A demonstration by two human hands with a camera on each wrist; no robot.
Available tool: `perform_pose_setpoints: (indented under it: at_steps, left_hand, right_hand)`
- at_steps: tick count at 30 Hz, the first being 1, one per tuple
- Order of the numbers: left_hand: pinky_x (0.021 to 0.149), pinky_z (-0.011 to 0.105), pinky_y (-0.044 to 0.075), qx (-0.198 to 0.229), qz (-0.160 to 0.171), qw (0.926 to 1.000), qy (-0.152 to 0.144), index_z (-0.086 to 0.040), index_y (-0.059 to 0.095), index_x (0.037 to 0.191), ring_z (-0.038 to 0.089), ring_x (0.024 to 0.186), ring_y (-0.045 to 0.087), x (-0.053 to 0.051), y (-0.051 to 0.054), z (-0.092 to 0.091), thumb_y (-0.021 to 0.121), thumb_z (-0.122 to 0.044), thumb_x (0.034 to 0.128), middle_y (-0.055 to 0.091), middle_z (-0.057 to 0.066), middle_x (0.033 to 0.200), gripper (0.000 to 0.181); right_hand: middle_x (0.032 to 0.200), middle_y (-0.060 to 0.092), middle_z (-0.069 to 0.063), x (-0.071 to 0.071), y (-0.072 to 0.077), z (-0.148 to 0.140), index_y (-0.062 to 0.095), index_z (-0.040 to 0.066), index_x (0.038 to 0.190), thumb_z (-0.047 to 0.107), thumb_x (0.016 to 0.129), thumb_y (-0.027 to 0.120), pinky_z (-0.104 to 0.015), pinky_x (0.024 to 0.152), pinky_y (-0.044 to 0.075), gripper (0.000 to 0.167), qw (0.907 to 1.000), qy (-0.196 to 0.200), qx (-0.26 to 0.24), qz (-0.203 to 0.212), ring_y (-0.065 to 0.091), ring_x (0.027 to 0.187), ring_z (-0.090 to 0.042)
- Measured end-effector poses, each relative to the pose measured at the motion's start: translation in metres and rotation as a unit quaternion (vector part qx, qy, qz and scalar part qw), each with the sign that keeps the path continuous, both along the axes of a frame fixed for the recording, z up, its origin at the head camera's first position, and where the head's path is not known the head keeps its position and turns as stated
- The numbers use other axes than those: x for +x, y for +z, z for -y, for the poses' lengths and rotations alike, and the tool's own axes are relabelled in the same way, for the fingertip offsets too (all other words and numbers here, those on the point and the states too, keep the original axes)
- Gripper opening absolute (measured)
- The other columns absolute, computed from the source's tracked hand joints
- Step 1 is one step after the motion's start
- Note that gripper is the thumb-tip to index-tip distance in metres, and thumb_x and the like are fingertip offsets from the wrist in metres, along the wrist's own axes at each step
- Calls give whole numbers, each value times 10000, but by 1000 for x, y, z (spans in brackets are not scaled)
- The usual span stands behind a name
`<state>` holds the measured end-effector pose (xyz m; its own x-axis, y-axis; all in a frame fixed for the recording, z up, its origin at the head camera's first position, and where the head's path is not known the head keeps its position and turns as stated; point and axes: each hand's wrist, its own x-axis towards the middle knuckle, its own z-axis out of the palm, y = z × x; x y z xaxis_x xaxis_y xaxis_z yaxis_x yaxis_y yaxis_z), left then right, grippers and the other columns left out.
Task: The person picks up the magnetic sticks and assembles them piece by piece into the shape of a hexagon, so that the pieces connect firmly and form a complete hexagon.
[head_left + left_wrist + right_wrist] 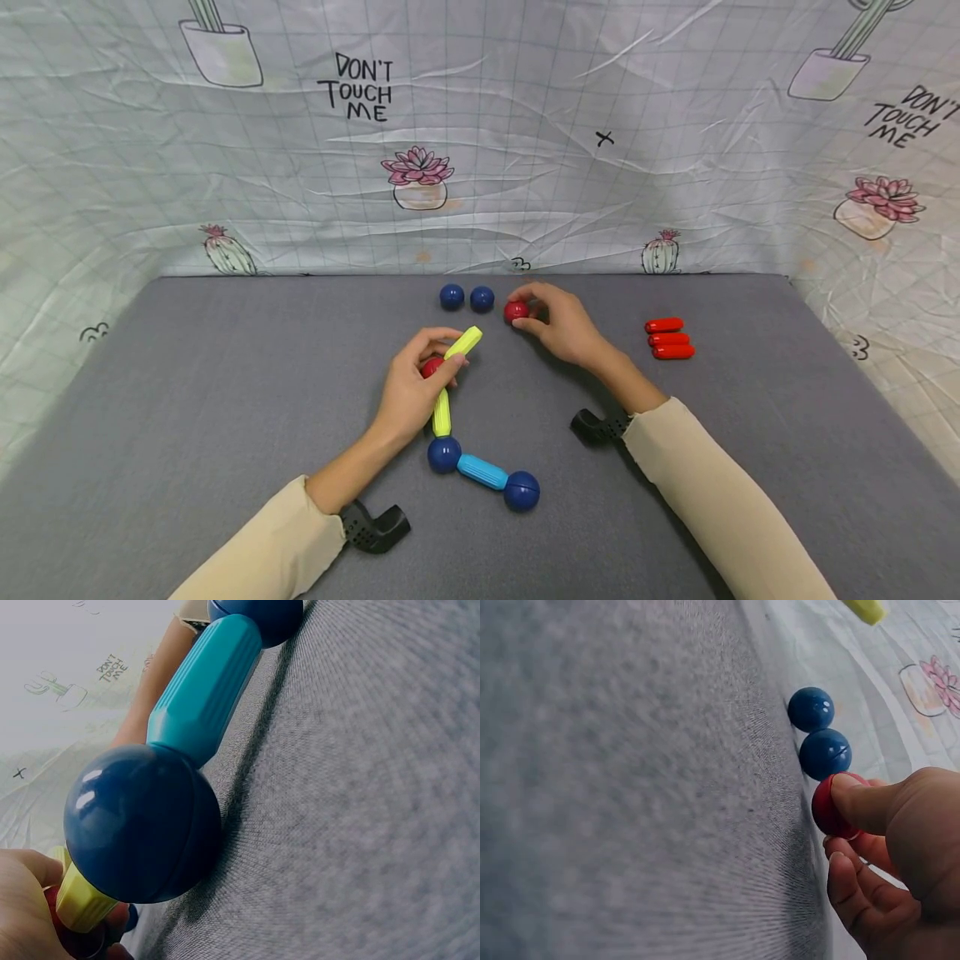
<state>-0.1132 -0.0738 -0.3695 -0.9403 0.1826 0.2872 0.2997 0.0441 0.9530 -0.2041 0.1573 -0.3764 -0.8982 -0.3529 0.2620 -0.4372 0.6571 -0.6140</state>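
My left hand (408, 390) grips a red ball (432, 367) with two yellow rods at it. One yellow rod (464, 342) points up and right past the thumb. The other yellow rod (442, 415) runs to a dark blue ball (444, 455), which a light blue rod (482, 472) links to another dark blue ball (522, 492). In the left wrist view the near dark blue ball (142, 825) hides part of the fingers. Farther back, my right hand (564, 325) pinches a second red ball (516, 312) between thumb and fingers; the right wrist view shows the thumb across this red ball (825, 806).
Two loose dark blue balls, one left (452, 297) and one right (482, 299), sit near the table's back edge, left of the right hand. Three red rods (669, 339) lie side by side on the right of the grey table (247, 400). A printed cloth (525, 183) hangs behind.
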Motion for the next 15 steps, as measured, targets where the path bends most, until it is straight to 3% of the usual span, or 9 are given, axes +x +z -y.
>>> perform_pose_setpoints:
  at_steps: [8, 15]
  left_hand:
    - [600, 289, 483, -30, -42, 10000, 4, 73, 560, 1174, 437, 676, 552, -1, -1, 0, 594, 15, 927, 617, 301, 908, 256]
    - [592, 258, 471, -46, -23, 10000, 31, 68, 565, 1171, 434, 676, 554, -2, -1, 0, 592, 20, 927, 616, 302, 909, 250]
  right_hand:
    - [1146, 612, -40, 12, 7, 1, 622, 130, 1182, 126, 874, 713, -379, 776, 519, 321, 9994, -51, -337, -88, 619, 928, -202]
    - [1154, 607, 3, 21, 21, 8, 616, 161, 1194, 150, 879, 701, -354, 724, 521, 327, 9976, 306, -595, -190, 628, 906, -161]
